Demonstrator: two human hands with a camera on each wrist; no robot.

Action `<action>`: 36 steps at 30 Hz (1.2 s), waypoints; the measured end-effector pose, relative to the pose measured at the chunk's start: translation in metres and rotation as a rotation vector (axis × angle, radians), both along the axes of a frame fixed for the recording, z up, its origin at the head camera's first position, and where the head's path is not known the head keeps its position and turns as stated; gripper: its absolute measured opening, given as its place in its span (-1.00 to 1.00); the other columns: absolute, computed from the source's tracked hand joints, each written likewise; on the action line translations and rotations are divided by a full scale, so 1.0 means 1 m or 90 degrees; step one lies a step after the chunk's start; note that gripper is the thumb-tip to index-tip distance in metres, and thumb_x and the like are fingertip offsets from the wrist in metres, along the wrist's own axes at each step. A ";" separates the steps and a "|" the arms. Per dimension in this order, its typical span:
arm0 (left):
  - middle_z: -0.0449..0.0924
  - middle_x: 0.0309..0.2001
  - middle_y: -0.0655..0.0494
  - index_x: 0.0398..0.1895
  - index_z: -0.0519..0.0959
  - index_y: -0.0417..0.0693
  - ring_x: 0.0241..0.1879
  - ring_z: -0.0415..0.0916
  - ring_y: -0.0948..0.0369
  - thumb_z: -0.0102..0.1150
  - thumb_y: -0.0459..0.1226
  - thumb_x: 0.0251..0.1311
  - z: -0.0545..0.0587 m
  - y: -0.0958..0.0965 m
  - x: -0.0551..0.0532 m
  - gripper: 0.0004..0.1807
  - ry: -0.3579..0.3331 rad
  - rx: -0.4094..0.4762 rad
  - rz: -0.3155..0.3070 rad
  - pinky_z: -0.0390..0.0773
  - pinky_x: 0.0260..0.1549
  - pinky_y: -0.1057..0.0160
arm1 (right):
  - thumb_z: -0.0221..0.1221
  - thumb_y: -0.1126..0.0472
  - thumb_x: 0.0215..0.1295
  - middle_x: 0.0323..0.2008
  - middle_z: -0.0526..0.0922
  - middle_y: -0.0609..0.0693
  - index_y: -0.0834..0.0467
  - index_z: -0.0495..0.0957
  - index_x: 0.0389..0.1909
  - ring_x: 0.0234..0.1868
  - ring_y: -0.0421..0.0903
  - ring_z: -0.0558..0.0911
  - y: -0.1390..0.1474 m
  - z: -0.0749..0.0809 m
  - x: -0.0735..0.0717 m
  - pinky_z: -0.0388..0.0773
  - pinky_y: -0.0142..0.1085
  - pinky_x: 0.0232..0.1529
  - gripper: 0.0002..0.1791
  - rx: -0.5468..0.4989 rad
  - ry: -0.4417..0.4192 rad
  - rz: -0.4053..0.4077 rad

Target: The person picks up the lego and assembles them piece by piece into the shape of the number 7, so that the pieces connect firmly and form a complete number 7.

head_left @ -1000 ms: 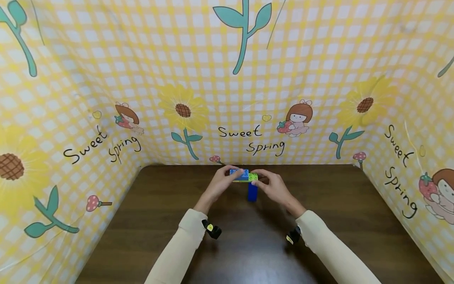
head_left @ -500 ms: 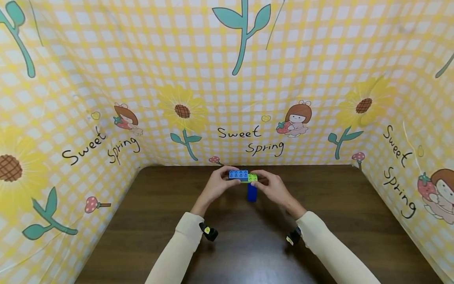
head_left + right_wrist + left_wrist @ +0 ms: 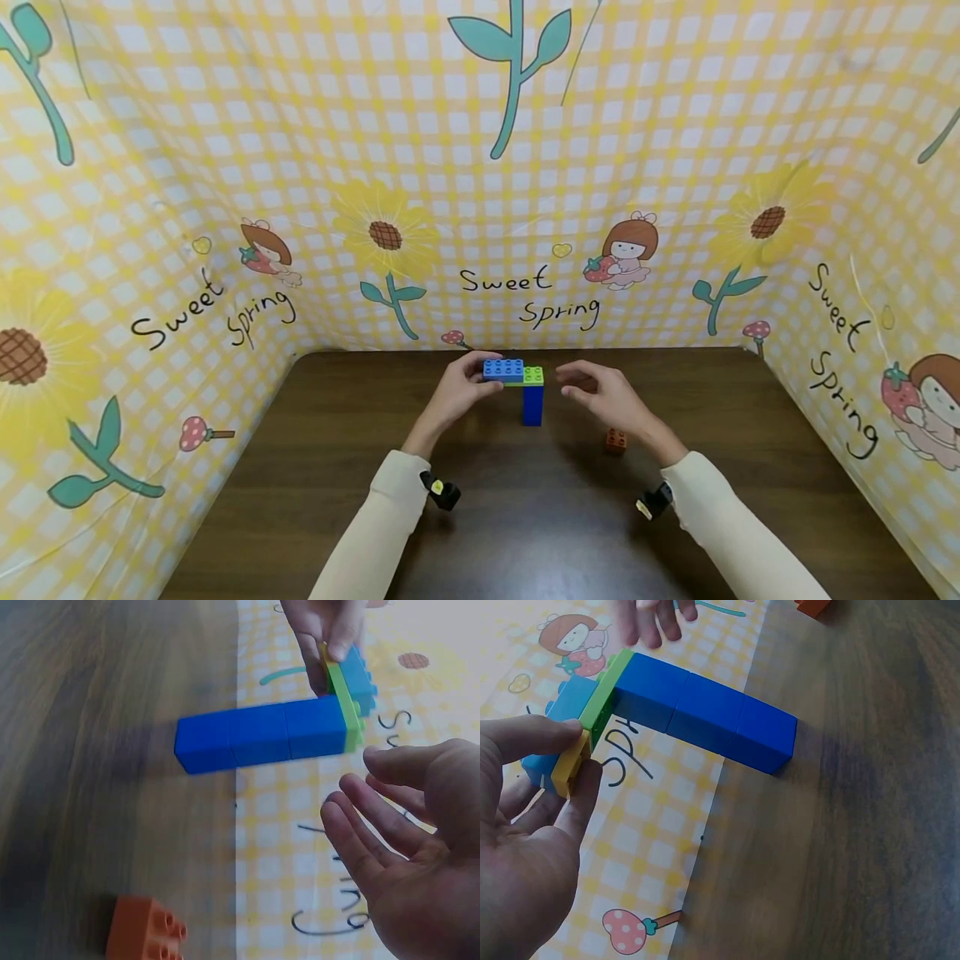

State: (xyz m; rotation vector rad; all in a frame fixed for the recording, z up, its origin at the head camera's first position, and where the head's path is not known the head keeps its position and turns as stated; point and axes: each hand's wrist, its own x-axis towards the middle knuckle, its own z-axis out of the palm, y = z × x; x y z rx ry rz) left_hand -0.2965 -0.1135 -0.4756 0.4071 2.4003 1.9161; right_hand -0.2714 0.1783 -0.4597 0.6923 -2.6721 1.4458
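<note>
A toy-brick build stands at the back of the table: a column of dark blue bricks [image 3: 532, 405] bears a light green plate [image 3: 533, 375] on top. On the plate's left part sits a lighter blue brick [image 3: 503, 370]. Below that end a thin yellow piece [image 3: 571, 763] shows in the left wrist view. My left hand [image 3: 456, 387] pinches this overhanging end, thumb at the near side and fingers at the far side. My right hand [image 3: 603, 394] hovers to the right of the column, apart from it, fingers loosely bent with nothing between them.
An orange brick [image 3: 616, 442] lies studs up on the brown table [image 3: 480, 517], below my right hand in the head view. A checked cloth [image 3: 525, 208] with printed flowers hangs along the back and both sides.
My right hand has let go of the green plate's right end and moved right, uncovering the orange brick. My left thumb has come off the blue brick's top to its near side.
</note>
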 end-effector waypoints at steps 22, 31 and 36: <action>0.61 0.16 -0.22 0.28 0.59 -0.21 0.08 0.60 -0.02 0.43 -0.45 0.29 -0.008 0.000 0.002 -0.51 0.019 0.068 0.000 0.67 0.00 0.38 | 0.30 0.37 0.46 -0.01 0.79 0.18 0.25 0.70 0.10 -0.06 0.02 0.78 0.073 -0.032 0.016 0.73 -0.25 -0.09 -0.75 0.134 0.033 0.002; 0.65 0.12 -0.20 0.21 0.61 -0.19 0.10 0.65 -0.11 0.45 -0.44 0.28 -0.009 0.000 0.002 -0.56 0.011 0.081 0.012 0.69 -0.03 0.37 | 0.37 0.30 0.42 -0.03 0.79 0.05 0.25 0.71 0.09 -0.05 -0.02 0.78 0.084 -0.056 0.024 0.73 -0.20 -0.06 -0.73 0.159 0.037 0.004; 0.66 0.09 -0.16 0.20 0.63 -0.17 0.08 0.65 -0.13 0.45 -0.44 0.27 -0.009 -0.001 0.003 -0.57 0.006 0.085 0.018 0.68 -0.09 0.37 | 0.47 0.25 0.32 -0.06 0.76 -0.02 0.21 0.70 0.10 -0.06 -0.10 0.75 0.084 -0.066 0.027 0.72 -0.19 -0.05 -0.64 0.169 0.038 0.017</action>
